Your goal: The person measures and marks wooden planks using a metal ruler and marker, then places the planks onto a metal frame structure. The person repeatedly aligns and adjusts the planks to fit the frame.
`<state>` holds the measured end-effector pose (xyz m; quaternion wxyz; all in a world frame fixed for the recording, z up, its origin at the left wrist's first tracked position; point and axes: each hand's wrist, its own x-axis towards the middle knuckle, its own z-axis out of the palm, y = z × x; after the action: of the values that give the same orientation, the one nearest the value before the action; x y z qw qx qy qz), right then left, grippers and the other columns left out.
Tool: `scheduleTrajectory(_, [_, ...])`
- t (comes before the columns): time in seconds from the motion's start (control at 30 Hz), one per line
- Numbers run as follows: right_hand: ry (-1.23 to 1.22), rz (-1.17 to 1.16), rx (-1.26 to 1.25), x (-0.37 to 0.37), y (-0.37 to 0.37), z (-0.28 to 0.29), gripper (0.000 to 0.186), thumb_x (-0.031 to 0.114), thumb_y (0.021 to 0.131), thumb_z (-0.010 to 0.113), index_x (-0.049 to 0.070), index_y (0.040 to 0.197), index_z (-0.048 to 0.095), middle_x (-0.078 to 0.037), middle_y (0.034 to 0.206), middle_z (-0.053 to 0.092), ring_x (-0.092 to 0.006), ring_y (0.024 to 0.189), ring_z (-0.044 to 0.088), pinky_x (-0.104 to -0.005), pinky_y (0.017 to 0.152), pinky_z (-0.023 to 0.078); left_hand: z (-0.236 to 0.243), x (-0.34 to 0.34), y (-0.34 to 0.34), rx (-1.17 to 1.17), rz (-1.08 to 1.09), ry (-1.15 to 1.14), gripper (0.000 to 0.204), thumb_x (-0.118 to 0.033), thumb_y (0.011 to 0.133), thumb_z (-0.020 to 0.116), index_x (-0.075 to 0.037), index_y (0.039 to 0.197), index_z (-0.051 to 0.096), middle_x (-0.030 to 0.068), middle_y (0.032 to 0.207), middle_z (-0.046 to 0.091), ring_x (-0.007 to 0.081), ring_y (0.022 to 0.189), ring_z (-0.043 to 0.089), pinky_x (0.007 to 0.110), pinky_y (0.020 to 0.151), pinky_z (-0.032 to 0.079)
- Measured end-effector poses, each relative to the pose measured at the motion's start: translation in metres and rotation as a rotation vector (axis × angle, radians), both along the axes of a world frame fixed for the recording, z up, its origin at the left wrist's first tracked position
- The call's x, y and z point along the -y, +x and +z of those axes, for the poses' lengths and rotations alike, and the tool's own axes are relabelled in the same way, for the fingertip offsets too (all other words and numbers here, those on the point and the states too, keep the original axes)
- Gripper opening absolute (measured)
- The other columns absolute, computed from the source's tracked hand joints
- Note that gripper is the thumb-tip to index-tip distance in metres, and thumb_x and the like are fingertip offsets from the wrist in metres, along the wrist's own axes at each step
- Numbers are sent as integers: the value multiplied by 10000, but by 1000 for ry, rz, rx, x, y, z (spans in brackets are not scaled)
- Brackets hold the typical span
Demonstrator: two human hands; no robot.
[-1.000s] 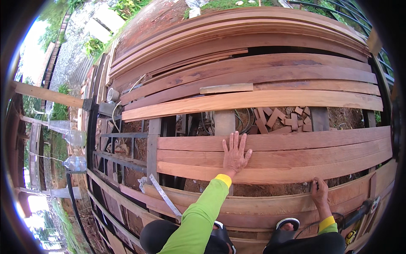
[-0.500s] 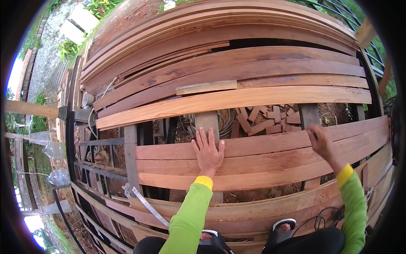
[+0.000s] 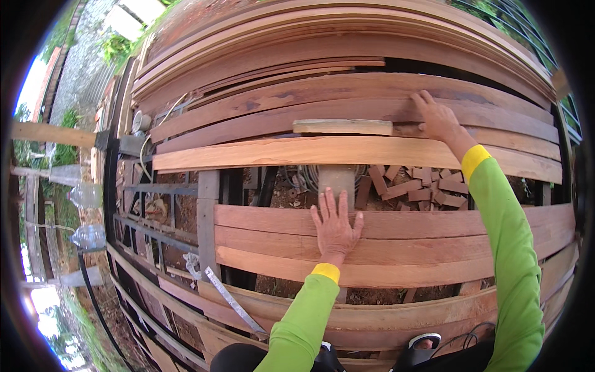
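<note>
My left hand lies flat, fingers spread, across a group of reddish-brown planks on the near side; its fingertips reach the upper plank's far edge. Farther off to the right, my right hand reaches over the far boards with its fingers apart and nothing in them. Its fingertips are over a dark brown plank; whether they touch it I cannot tell. Left of that hand, a short pale offcut rests beside a lighter orange plank.
Small wood blocks lie on the ground in the gap between the planks, near coiled cable. A metal ruler rests at lower left. Long boards are stacked at the back. Plastic bottles stand at far left.
My right hand has moved away from the near planks, up and leftward over the far boards, and its fingers have opened. My left hand remains flat on the near planks; the view has shifted.
</note>
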<state>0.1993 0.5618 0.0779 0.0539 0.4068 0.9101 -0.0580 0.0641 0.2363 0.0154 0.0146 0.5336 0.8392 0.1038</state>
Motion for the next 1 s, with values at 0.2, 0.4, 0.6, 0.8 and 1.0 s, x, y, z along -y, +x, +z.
scheduleTrajectory(0.2, [-22,-11,110,-21,-8,1,754,157,665,799,19,1282,388,-238,1280,445,-403,1047,583,-443,881,504,3,1,-3,102,15,-104,680,-476,880,471,-120,1433,300,205,1509,186,366,1381,203,567,1101,137])
scheduleTrajectory(0.4, [21,45,77,-25,-10,7,686,139,620,829,-7,1162,435,-251,1205,484,-415,993,598,-441,841,519,2,-1,-2,127,26,-99,678,-478,880,470,-128,1434,297,194,1514,177,362,1389,188,565,1109,120])
scheduleTrajectory(0.6, [98,-16,58,-13,-8,9,566,159,647,805,27,1078,463,-202,1025,590,-389,917,629,-445,772,527,4,-1,-1,146,26,-89,678,-476,877,474,-128,1432,300,190,1514,178,362,1390,183,562,1114,112])
scheduleTrajectory(0.8, [286,253,30,14,15,4,116,110,825,570,65,928,537,-109,841,609,-288,764,659,-390,618,538,4,-1,-2,134,18,-116,664,-483,889,433,-107,1424,321,204,1518,174,366,1395,184,569,1111,121])
scheduleTrajectory(1.0, [408,290,-61,39,33,-9,180,101,798,557,58,970,532,-110,979,581,-254,737,665,-364,565,544,2,-1,0,113,15,-73,658,-472,879,463,-101,1408,339,205,1500,218,376,1382,203,571,1104,126])
